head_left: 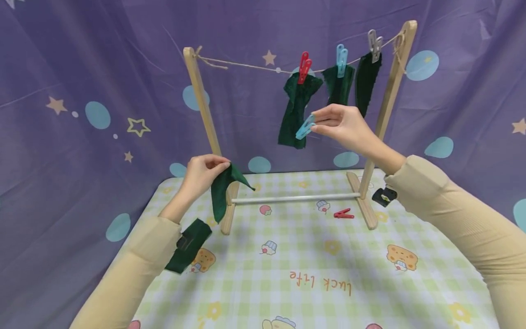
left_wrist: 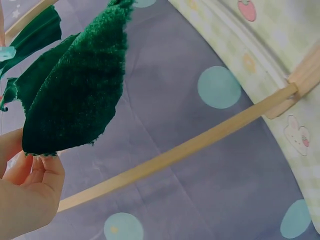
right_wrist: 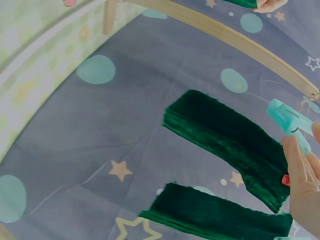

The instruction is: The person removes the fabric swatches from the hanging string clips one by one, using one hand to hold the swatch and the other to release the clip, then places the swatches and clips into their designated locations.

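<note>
My left hand (head_left: pixel 202 176) pinches the upper edge of a dark green cloth piece (head_left: pixel 222 187), which hangs from the fingertips in front of the left post. In the left wrist view that velvety cloth (left_wrist: pixel 80 95) has frayed edges. Between thumb and fingers, my right hand (head_left: pixel 343 125) pinches a light blue clothespin (head_left: pixel 305 127), its nose tilted down-left. The pin overlaps a green cloth (head_left: pixel 297 114) hung from the string (head_left: pixel 250 66) by a red clothespin (head_left: pixel 304 68). Further right, a blue clothespin (head_left: pixel 341 60) and a grey clothespin (head_left: pixel 375 47) each hold another green cloth.
A wooden drying rack with a left post (head_left: pixel 204 105), right post (head_left: pixel 388 105) and white bottom bar (head_left: pixel 293 198) stands on the checked tablecloth (head_left: pixel 304 246). A red clothespin (head_left: pixel 344 214) lies near its right foot. Another green cloth (head_left: pixel 193 244) lies by the left wrist.
</note>
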Available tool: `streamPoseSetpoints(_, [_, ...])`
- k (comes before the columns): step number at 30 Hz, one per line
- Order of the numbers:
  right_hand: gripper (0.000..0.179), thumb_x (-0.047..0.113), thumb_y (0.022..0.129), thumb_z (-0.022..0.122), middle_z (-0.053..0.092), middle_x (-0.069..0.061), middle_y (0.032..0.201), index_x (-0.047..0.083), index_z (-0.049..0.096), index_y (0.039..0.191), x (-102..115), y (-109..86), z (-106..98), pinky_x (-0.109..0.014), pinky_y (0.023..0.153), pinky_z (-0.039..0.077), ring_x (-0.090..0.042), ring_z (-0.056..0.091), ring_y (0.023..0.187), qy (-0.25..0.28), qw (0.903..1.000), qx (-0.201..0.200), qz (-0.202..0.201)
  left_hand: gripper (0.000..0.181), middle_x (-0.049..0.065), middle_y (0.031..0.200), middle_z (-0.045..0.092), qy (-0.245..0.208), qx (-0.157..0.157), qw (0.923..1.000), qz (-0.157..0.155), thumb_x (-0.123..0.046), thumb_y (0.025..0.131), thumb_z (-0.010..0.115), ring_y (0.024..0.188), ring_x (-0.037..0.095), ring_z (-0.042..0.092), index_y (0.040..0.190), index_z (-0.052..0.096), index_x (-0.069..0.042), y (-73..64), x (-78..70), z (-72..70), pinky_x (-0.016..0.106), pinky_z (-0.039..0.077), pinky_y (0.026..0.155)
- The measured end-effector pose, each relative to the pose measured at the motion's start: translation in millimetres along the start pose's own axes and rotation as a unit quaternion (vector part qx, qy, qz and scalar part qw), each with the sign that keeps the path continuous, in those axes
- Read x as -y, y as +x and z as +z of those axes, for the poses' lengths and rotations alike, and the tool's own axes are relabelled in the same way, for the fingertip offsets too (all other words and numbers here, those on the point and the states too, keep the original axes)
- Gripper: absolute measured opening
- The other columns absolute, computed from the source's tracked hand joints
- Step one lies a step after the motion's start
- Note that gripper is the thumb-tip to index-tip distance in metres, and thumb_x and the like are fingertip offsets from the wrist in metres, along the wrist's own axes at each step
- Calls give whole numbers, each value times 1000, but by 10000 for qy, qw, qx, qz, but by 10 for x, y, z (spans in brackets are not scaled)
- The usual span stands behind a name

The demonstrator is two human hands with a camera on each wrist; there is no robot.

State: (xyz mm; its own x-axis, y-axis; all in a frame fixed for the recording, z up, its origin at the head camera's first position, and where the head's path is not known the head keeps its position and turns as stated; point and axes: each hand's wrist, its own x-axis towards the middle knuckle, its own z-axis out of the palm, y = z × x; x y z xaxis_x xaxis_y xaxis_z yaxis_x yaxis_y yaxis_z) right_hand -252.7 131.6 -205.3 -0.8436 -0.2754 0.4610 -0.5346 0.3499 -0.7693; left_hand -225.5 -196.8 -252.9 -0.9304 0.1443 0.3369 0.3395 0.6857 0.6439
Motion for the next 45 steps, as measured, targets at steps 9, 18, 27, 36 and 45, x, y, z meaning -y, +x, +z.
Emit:
streamPoseSetpoints(9, [36,15,79,67,62,-12,103,-1,58,110,-159,-220,-37,-18,69,49,-3,61,85,55,9995,176,259,20,14,93,65,102,153,9997,-155,-19,86,58,76,22,59,96,67,-3,-181,176,18,28,46,60])
streamPoseSetpoints(18, [36,14,80,66,60,-17,107,-1,58,111,-381,-415,-51,-22,70,50,-4,61,85,30,9966,458,678,20,12,90,65,203,212,9989,-360,-19,87,57,70,18,57,96,66,-4,-432,349,55,28,45,60])
streamPoseSetpoints(27, [36,14,82,63,59,-19,109,-1,56,113,-582,-578,-73,-20,72,48,-11,63,88,-338,9926,753,886,19,12,95,65,212,267,9986,-406,-19,87,58,71,18,58,97,67,-5,-613,433,69,26,46,57])
streamPoseSetpoints(36, [37,14,83,61,58,-20,110,-3,53,115,-791,-757,-63,-25,73,49,-17,62,91,-248,9881,1119,1027,20,8,87,66,225,423,9975,-526,-23,86,58,67,15,57,95,67,-8,-771,508,118,27,45,55])
streamPoseSetpoints(45, [30,3,81,60,59,-25,103,-8,52,109,-1016,-931,14,-27,74,50,-32,59,93,-133,9843,1298,1186,15,6,88,66,267,560,9968,-511,-19,86,59,69,14,56,92,68,-9,-905,601,205,27,45,59])
